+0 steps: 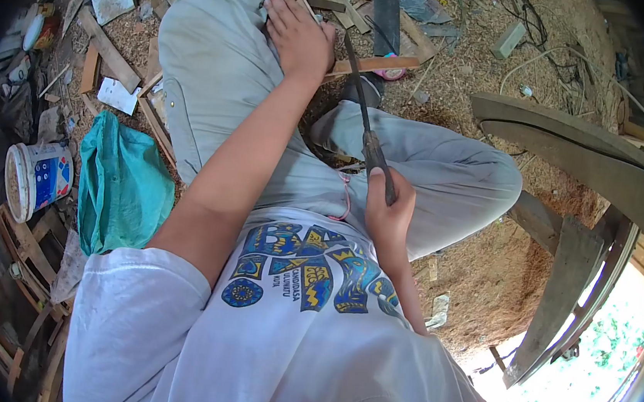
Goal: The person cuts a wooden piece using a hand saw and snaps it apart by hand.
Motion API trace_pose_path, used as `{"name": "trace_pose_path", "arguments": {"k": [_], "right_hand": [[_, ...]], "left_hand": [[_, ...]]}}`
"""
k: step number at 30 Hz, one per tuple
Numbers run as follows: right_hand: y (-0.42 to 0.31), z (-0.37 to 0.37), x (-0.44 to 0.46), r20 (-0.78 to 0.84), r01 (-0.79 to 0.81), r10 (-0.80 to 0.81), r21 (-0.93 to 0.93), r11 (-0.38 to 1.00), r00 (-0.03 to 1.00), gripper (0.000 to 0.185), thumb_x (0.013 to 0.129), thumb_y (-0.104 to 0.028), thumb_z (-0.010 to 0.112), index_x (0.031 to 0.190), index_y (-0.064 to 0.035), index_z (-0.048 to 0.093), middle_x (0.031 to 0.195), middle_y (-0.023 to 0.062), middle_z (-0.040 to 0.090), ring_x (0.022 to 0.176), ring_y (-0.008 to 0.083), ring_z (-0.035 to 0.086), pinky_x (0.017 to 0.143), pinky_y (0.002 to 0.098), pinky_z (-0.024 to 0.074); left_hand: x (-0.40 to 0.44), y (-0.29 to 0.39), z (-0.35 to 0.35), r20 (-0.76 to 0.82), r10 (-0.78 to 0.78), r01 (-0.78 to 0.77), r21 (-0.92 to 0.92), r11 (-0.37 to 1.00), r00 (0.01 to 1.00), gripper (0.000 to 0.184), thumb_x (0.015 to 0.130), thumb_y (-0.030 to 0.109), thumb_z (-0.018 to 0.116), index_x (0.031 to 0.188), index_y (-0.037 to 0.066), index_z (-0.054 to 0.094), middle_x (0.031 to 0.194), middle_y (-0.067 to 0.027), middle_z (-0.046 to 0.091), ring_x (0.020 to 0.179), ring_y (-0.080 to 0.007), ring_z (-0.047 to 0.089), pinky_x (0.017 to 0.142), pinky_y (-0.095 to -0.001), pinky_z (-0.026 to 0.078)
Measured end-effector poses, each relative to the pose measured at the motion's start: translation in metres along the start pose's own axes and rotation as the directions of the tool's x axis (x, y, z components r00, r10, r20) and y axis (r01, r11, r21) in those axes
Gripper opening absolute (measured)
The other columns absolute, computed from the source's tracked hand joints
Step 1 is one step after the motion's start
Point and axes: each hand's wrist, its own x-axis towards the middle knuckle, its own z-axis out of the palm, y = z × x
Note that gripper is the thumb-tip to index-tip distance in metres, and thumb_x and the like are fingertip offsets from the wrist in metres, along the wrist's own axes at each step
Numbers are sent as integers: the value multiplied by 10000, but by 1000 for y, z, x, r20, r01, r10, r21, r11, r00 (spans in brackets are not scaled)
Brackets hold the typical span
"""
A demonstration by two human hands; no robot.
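Free room: bare brown earth floor [483, 294], right of centre; sawdust-strewn ground [455, 109], upper right.
Obstacles: long narrow dark metal blade [362, 100], slanting from right hand [391, 211] to just beside left hand [302, 40]; bent grey-trousered leg [449, 167], centre; curved grey-brown wooden board [574, 154], right; crumpled teal sack [118, 181], left.

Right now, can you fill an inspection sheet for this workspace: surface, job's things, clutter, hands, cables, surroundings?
Surface: brown earth ground, strewn with pale shavings.
Job's things: long, dark, narrow-bladed hand tool; small pale wooden piece.
Clutter: greyish wooden strip, teal plastic sack, round white plastic bucket with blue label.
Hands: right hand closed round the tool's handle; left hand over the wooden piece, grip hidden.
Cables: pale thin cord on the right, dark thin strands nearby; whether electrical, cannot tell.
Surroundings: curved greyish wooden board at right; green foliage beyond.
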Motion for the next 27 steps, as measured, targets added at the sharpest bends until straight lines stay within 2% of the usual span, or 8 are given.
{"name": "trace_pose_path", "arguments": {"k": [4, 9, 11, 12, 16, 19, 22, 27], "right_hand": [[-9, 32, 53, -2, 31, -31, -9, 999, 1000, 357, 1024, -221, 656, 755, 2, 580, 603, 75, 463, 605, 109, 398, 546, 377, 361], [-2, 7, 8, -12, 111, -111, -25, 994, 994, 342, 1012, -196, 665, 745, 3, 589, 587, 99, 470, 567, 119, 418, 527, 379, 359], [-6, -1, -6, -5, -40, 40, -40, 998, 999, 321, 1001, -179, 670, 748, 7, 604, 572, 123, 489, 534, 141, 454, 521, 378, 373], [-1, 6, 2, -50, 58, -61, -45, 997, 997, 313, 997, -189, 670, 760, 11, 627, 563, 134, 514, 515, 172, 485, 527, 388, 401], [-20, 32, 50, -13, -72, 72, -21, 997, 997, 324, 997, -228, 671, 783, 16, 661, 566, 132, 547, 509, 189, 507, 538, 408, 428], [-12, 15, 15, -11, 60, -61, -69, 996, 998, 341, 998, -237, 669, 777, 23, 644, 578, 150, 569, 501, 219, 511, 535, 415, 429], [-16, -3, -8, -1, -99, 99, -18, 995, 995, 352, 996, -241, 671, 770, 24, 624, 594, 175, 586, 499, 261, 516, 539, 425, 434], [-20, 37, 44, -22, -17, 17, 10, 1000, 1000, 325, 992, -219, 680, 773, 14, 622, 590, 179, 554, 499, 277, 513, 539, 411, 433]], "left_hand": [[-3, -3, -1, 14, 12, -12, -6, 1000, 1000, 925, 890, 345, 656, 1563, -181, 300, 1692, -354, 228, 1581, -486, 245, 1289, -535, 239], [1, -1, 0, 3, 32, -32, -29, 999, 999, 925, 893, 343, 660, 1566, -177, 299, 1683, -351, 254, 1572, -486, 270, 1284, -544, 245], [-2, -2, 2, -2, 45, -45, 64, 997, 999, 923, 903, 343, 669, 1568, -177, 294, 1682, -347, 257, 1573, -483, 267, 1279, -547, 256], [0, 1, -3, 16, 40, -41, 58, 997, 999, 900, 919, 330, 651, 1565, -183, 290, 1683, -352, 247, 1572, -487, 264, 1274, -554, 265], [-2, -1, -4, 13, 50, -50, 27, 998, 999, 894, 930, 319, 640, 1569, -188, 274, 1676, -362, 249, 1567, -503, 262, 1275, -568, 261], [-2, 0, -5, 28, 40, -41, 28, 999, 999, 889, 937, 320, 635, 1569, -188, 272, 1675, -361, 250, 1568, -505, 257, 1278, -569, 253], [-3, -2, -1, 10, 77, -77, 42, 996, 997, 883, 940, 320, 633, 1567, -187, 273, 1675, -362, 245, 1570, -508, 251, 1282, -574, 240], [-4, -3, -1, 38, 63, -64, 22, 998, 997, 851, 941, 305, 630, 1552, -184, 297, 1673, -364, 242, 1568, -514, 249, 1285, -584, 225]]}}
